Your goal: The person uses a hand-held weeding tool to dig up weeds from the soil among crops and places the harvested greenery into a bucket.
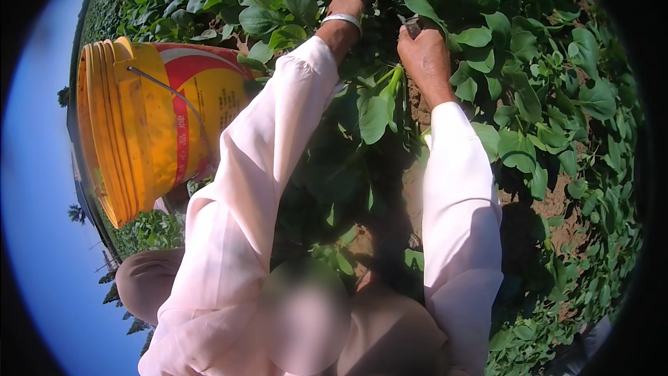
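Both hands are sunk in the leafy plants (376, 108): the left hand (346, 5) half hidden, grip unclear; the right hand (423, 52) closed around green stems, yellow bucket (139, 132) well left.

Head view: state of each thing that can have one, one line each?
Yellow plastic bucket with red band: tilted on its side in the picture, wire handle hanging loose, inside hidden.
Left hand: reaching into the green leafy plants, fingers hidden.
Right hand: closed on a dark small tool.

Yellow bucket (129, 132) with a red band and grey wire handle; pale pink sleeves (459, 223); green leaves (550, 90); reddish-brown soil (557, 202); white wristband (342, 20).
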{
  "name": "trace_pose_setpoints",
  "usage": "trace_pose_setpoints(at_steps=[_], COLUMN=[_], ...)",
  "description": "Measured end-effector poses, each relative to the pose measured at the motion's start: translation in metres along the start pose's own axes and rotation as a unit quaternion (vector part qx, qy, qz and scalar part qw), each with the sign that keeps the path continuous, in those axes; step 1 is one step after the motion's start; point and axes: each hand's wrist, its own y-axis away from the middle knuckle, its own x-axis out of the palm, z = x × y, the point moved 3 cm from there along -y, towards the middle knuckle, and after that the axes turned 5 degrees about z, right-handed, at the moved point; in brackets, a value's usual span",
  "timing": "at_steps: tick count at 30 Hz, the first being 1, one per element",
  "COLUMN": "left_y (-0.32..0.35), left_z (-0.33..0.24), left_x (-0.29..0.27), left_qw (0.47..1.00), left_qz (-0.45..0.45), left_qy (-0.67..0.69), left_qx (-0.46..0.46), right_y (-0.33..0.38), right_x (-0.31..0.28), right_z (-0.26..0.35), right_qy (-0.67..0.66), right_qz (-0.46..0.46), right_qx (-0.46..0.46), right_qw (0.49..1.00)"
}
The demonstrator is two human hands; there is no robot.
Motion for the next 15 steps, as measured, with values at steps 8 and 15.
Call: trace_pose_setpoints(at_steps=[8, 15], left_y=[0.019, 0.016], left_z=[-0.007, -0.014], left_x=[0.000, 0.001], left_qw=[0.999, 0.998], left_qz=[-0.006, -0.063], left_qy=[-0.023, 0.026], left_qx=[0.041, -0.003], right_y=[0.050, 0.004], right_x=[-0.034, 0.005], right_z=[-0.015, -0.030], right_qy=[-0.046, -0.069], right_qz=[0.062, -0.040], right_qx=[0.012, -0.036], right_qw=[0.997, 0.996])
